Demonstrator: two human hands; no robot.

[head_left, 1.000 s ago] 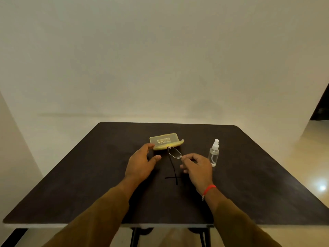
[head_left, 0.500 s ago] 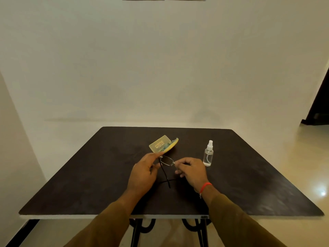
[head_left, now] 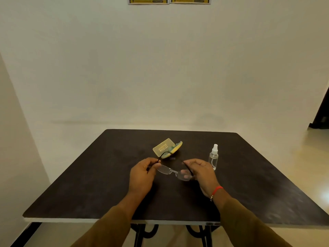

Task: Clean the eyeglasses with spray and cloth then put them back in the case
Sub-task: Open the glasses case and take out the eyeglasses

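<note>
the case [head_left: 167, 148] sits open on the dark desk [head_left: 89, 184], just above the middle of the frame. its pale printed lid is tipped up at the left, its yellow base at the right. something blue-green lies in the base. it may be the cloth, but it is too small to tell. right of centre stands the clear spray bottle [head_left: 213, 157], upright with a white nozzle. its contents look clear and the fill level cannot be made out.

the eyeglasses [head_left: 175, 172] are out of the case, held above the desk in the middle of the frame, just below the case and left of the bottle. they are rimless, with the two lenses side by side between the hands. the left hand [head_left: 142, 172] has its fingers curled round the dark temple arm at the left end. the right hand [head_left: 200, 172] pinches the other temple at the right end, its fingers showing through the lens. a red thread [head_left: 217, 189] circles the right wrist. two posters [head_left: 148, 0] show at the top edge of the wall.

half a second ago the glasses hung close under the case with the hands nearly together and a temple dangling down. now the hands are further apart, the frame is spread between them, and the temples point up and away. the case and bottle have kept their places on the desk.
</note>
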